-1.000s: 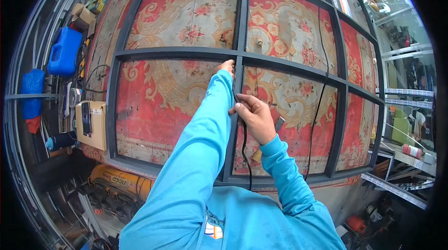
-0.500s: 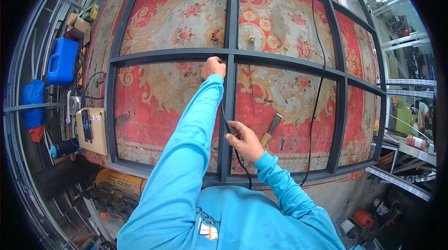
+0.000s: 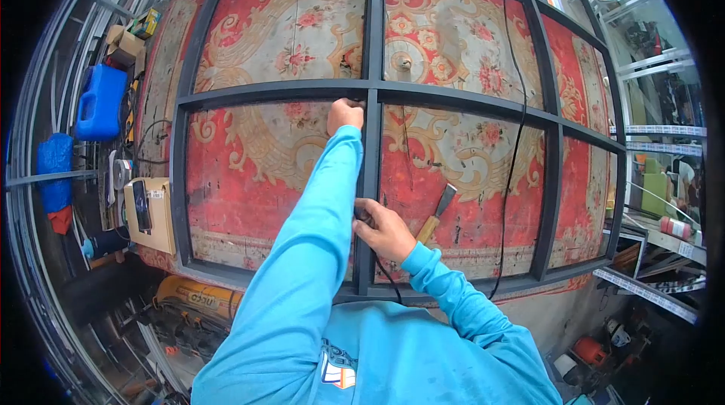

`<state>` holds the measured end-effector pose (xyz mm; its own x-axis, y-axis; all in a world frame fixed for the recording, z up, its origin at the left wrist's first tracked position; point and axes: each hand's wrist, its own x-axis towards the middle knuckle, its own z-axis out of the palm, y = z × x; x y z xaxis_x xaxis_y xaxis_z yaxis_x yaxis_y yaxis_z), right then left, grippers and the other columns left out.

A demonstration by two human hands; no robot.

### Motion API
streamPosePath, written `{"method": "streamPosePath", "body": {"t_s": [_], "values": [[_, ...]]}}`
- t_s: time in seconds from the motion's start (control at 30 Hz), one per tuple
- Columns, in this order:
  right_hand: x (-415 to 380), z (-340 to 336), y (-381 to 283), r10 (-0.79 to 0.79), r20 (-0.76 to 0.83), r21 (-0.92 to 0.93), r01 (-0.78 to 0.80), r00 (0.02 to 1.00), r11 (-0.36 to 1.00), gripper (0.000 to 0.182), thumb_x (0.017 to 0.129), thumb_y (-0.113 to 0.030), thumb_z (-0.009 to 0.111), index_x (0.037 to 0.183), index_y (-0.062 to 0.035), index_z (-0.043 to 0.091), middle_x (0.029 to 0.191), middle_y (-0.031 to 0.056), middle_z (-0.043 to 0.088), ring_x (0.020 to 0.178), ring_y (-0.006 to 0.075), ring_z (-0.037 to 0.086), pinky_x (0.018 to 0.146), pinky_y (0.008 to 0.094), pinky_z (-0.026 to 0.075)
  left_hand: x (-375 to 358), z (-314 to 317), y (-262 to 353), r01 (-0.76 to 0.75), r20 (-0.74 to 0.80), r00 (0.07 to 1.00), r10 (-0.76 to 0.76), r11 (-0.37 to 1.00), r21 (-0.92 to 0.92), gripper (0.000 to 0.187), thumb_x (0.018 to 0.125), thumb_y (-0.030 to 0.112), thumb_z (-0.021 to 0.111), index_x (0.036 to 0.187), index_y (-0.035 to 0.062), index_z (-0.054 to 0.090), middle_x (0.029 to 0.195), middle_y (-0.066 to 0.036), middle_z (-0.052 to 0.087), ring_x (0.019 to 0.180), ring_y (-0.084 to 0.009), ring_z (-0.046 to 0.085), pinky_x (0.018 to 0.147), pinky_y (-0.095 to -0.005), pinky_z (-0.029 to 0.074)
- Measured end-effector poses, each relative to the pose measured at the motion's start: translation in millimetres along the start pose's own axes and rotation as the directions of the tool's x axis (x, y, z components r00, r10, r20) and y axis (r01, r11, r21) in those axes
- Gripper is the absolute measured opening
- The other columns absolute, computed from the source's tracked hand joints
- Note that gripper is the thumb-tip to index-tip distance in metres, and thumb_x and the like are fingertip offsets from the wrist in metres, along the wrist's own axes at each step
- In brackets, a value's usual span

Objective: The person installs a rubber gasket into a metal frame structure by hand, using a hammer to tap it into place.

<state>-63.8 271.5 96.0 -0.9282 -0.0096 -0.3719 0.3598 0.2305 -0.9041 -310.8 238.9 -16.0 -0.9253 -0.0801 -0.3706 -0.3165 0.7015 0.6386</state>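
My left hand (image 3: 346,116) is closed at the inner corner of a dark grey metal frame (image 3: 272,94), just left of the upright bar. Its fingertips are hidden, so what they pinch cannot be made out. Lower on the same upright, my right hand (image 3: 384,231) grips a thin black flexible strip (image 3: 389,275), which trails down toward my body. My left sleeve covers the strip above that hand. Close to the right hand lies a chisel-like tool (image 3: 429,228) with a wooden handle and flat metal blade, on the red patterned surface (image 3: 483,227).
Another black cord (image 3: 515,156) crosses the frame on the right. Along the left side are a blue plastic case (image 3: 101,103), a cardboard box (image 3: 155,216) with a phone-like dark object, and metal profiles. Glass panes and shelving stand to the right.
My right hand has moved slightly left and down along the upright, with its fingers closer around the strip. My left hand has dropped very slightly at the corner.
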Motion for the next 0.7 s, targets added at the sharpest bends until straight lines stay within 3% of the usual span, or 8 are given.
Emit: {"method": "streamPosePath", "body": {"t_s": [0.13,0.27,0.37,0.4,0.43,0.53,0.63,0.7], "values": [[-4,-3,-2,0.043,0.013,0.044,-0.043,0.999,0.998,0.050,0.089,-0.021,0.062,0.131,0.0037,0.050,0.098,0.0224,0.067,0.090,0.0329,0.068,0.081,0.0404,0.053,22,11,-25,-0.024,0.079,0.997,0.027,0.999,-0.037,0.028,0.073,0.022,0.074,0.098,0.0081,0.075,0.100,-0.019,0.071,0.099,-0.0353,0.068,0.087,-0.0420,0.052],[-5,2,14,0.056,0.035,0.027,-0.057,0.998,0.998,0.052,0.088,-0.023,0.063,0.131,0.0030,0.050,0.095,0.0221,0.067,0.086,0.0343,0.068,0.080,0.0413,0.053,1,1,1,0.068,-0.036,0.997,-0.067,0.997,0.023,0.024,0.075,0.020,0.071,0.096,0.0091,0.075,0.101,-0.018,0.071,0.099,-0.0345,0.068,0.086,-0.0425,0.052],[-4,3,4,0.032,0.064,-0.085,-0.026,0.997,0.996,0.047,0.088,-0.022,0.062,0.127,0.0023,0.052,0.093,0.0220,0.067,0.086,0.0366,0.068,0.078,0.0432,0.053,-1,1,-1,0.039,-0.067,0.997,-0.037,0.999,0.030,0.020,0.076,0.020,0.069,0.094,0.0125,0.076,0.099,-0.016,0.072,0.097,-0.0350,0.068,0.083,-0.0430,0.053],[-4,2,-3,0.024,0.122,-0.208,0.001,0.992,0.978,0.044,0.088,-0.022,0.062,0.124,0.0021,0.053,0.094,0.0224,0.067,0.087,0.0384,0.067,0.078,0.0449,0.053,-2,2,-2,0.003,-0.069,0.998,-0.001,0.999,0.036,0.020,0.076,0.020,0.069,0.093,0.0135,0.076,0.098,-0.016,0.072,0.096,-0.0353,0.068,0.082,-0.0432,0.053],[-4,1,-6,0.028,0.180,-0.326,0.032,0.983,0.945,0.042,0.088,-0.022,0.062,0.121,0.0019,0.053,0.094,0.0228,0.068,0.088,0.0403,0.066,0.078,0.0466,0.052,-4,1,-5,-0.004,-0.029,1.000,0.004,1.000,0.003,0.020,0.076,0.023,0.071,0.093,0.0137,0.076,0.095,-0.015,0.072,0.094,-0.0353,0.068,0.081,-0.0434,0.053],[-6,5,9,0.005,0.247,-0.356,0.086,0.969,0.930,0.038,0.087,-0.022,0.062,0.117,0.0014,0.054,0.095,0.0222,0.068,0.090,0.0428,0.064,0.078,0.0496,0.051,-5,5,-25,-0.112,-0.010,0.994,0.112,0.981,-0.156,0.027,0.077,0.030,0.074,0.095,0.0102,0.076,0.094,-0.015,0.072,0.090,-0.0327,0.069,0.080,-0.0419,0.053],[-10,4,12,0.015,0.273,-0.310,0.073,0.962,0.948,0.041,0.086,-0.024,0.064,0.117,0.0011,0.055,0.095,0.0212,0.068,0.092,0.0425,0.064,0.079,0.0500,0.051,10,22,-50,-0.026,0.074,0.996,0.048,0.963,-0.267,0.029,0.076,0.030,0.075,0.095,0.0076,0.076,0.094,-0.015,0.073,0.089,-0.0325,0.070,0.080,-0.0409,0.053],[-8,-1,14,0.015,0.297,-0.338,0.090,0.955,0.937,0.041,0.085,-0.024,0.064,0.116,0.0012,0.056,0.095,0.0210,0.068,0.093,0.0422,0.064,0.080,0.0497,0.051,8,16,-43,-0.012,0.072,0.997,0.028,0.976,-0.217,0.029,0.075,0.028,0.075,0.095,0.0069,0.076,0.093,-0.015,0.073,0.089,-0.0327,0.070,0.081,-0.0408,0.053]]}}
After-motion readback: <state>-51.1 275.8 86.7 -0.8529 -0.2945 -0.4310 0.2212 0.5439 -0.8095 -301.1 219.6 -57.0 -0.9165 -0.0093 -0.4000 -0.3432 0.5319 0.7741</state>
